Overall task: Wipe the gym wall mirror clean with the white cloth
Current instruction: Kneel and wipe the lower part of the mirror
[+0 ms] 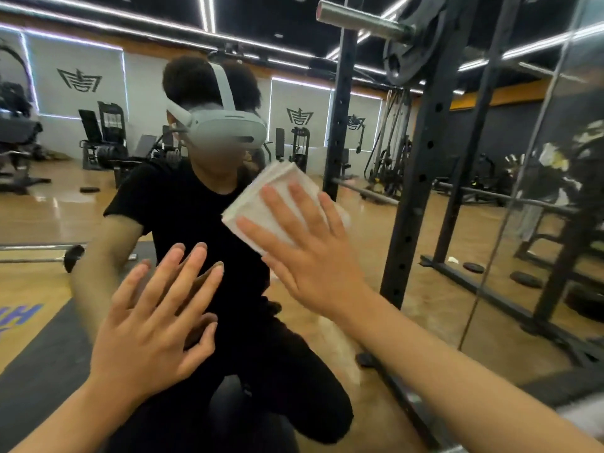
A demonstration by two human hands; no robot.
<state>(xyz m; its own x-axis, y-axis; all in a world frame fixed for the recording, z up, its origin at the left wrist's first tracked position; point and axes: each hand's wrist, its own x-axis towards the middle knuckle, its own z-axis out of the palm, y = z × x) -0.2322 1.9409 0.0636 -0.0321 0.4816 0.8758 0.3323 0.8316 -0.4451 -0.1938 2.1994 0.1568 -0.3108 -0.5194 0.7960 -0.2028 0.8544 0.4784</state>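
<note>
The wall mirror [81, 207] fills almost the whole view and reflects me, crouched in black clothes. A folded white cloth [277, 194] lies flat against the glass at centre. My right hand [310, 256] presses on it with straight, spread fingers, covering its lower right part. My left hand [153, 322] is lower and to the left, fingers straight and spread, palm toward the glass; its reflected fingertips meet it, so it seems to rest on the mirror. It holds nothing.
A black squat rack upright [415, 191] with a barbell sleeve and weight plate [411, 40] stands close on the right, its base [457, 273] running along the floor. A mirror panel seam [510, 191] lies further right. Gym machines and a barbell show in reflection.
</note>
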